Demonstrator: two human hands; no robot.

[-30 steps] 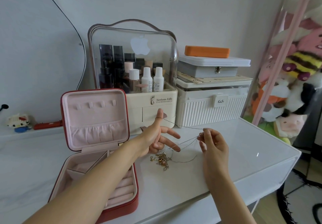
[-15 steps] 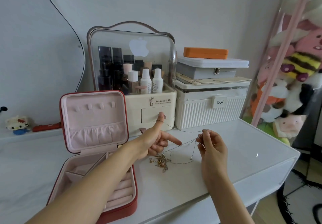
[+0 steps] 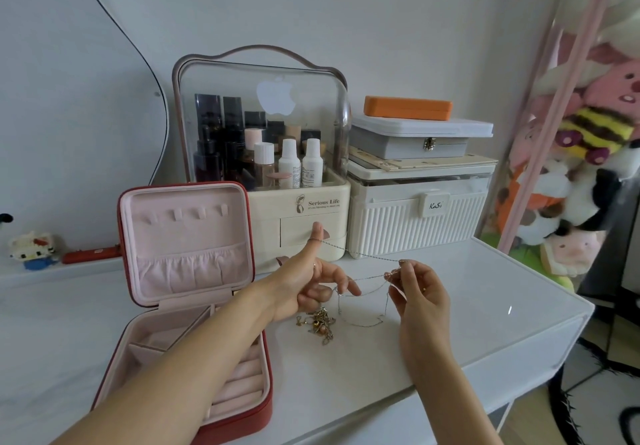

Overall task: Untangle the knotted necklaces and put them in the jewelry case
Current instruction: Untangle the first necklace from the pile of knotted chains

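A thin silver necklace stretches taut in the air between my hands. One loop hooks over the raised thumb of my left hand, another over its forefinger; the other fingers curl inward. My right hand pinches the chain's far end between thumb and fingertips. Slack chain hangs down to the white table. A tangled heap of gold jewelry lies on the table under my left hand. The red jewelry case stands open at the left, with a pink lining, upright lid and ring rolls; my left forearm crosses above it.
Behind my hands stand a clear-domed cosmetics organiser and a white ribbed storage box stacked with a grey box and an orange case. Plush toys fill the right side beyond the table edge. A small toy figure sits far left.
My left forefinger has curled in, hooking the chain, and my middle finger has folded. The right hand holds its pinch in nearly the same spot.
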